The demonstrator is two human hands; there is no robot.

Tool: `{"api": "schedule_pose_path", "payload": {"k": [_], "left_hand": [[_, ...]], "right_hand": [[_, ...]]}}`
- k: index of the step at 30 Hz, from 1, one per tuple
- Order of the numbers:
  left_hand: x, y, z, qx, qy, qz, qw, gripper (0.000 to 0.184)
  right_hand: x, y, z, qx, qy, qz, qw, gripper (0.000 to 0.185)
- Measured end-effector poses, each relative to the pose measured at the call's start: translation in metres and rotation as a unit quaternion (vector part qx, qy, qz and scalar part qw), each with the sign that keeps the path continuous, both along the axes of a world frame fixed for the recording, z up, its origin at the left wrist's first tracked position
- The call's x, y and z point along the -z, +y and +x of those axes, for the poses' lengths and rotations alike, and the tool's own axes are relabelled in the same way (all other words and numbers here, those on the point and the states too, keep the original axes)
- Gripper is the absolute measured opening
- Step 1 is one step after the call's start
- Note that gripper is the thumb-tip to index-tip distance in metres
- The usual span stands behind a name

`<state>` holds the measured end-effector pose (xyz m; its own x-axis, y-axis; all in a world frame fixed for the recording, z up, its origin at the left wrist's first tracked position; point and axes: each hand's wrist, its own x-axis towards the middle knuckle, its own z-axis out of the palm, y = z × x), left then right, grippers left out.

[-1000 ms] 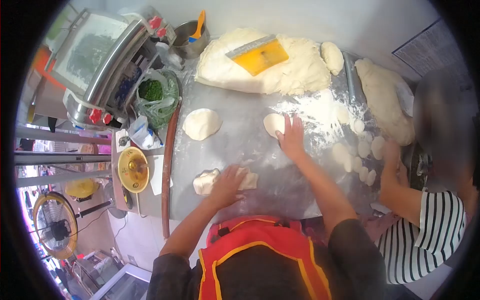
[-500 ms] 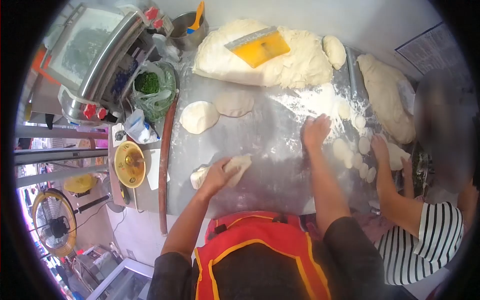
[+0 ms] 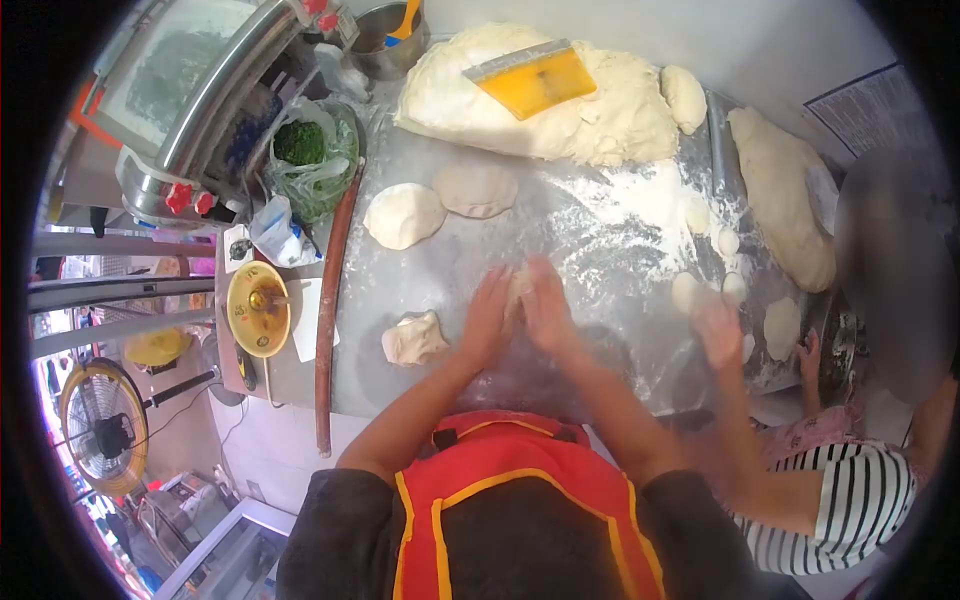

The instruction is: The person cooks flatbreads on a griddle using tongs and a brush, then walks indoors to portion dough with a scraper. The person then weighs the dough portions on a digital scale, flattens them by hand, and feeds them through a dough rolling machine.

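Between my two hands, on the grey worktop (image 3: 600,350), sits a piece of dough (image 3: 517,292), mostly covered by the fingers. My left hand (image 3: 489,318) cups it from the left, fingers together. From the other side my right hand (image 3: 546,306) presses against it. A folded lump of dough (image 3: 415,340) lies just left of my left hand. Farther back rest two flattened dough rounds, one pale (image 3: 404,216) and one greyer (image 3: 476,191).
A big dough mass (image 3: 450,110) with a yellow scraper (image 3: 540,85) lies at the back, beside scattered flour (image 3: 635,215). On the left are a long rolling pin (image 3: 335,300), a yellow bowl (image 3: 259,310) and bagged greens (image 3: 300,143). A co-worker's hand (image 3: 718,330) reaches over small dough discs at right.
My left hand has carried its dough piece right and away from me. My right hand has left the flour and come left to meet it. The co-worker's hand has shifted left.
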<state>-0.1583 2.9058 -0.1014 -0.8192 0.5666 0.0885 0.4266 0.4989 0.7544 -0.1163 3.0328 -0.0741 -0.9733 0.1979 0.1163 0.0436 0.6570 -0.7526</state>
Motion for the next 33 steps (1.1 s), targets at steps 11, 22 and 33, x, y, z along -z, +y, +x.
{"api": "schedule_pose_path", "payload": {"k": [11,22,33], "left_hand": [[0.01,0.036,-0.054,-0.043,0.14,-0.189,0.971,0.046],[-0.022,-0.014,-0.093,-0.027,-0.274,0.054,0.96,0.039],[-0.082,-0.027,-0.06,0.064,-0.001,-0.068,0.996,0.048]], "right_hand": [[0.021,0.011,-0.063,0.065,-0.083,0.246,0.964,0.048],[0.0,0.062,-0.049,0.008,-0.138,-0.094,0.986,0.06],[-0.035,0.034,-0.012,0.003,0.004,0.081,0.997,0.033]]}}
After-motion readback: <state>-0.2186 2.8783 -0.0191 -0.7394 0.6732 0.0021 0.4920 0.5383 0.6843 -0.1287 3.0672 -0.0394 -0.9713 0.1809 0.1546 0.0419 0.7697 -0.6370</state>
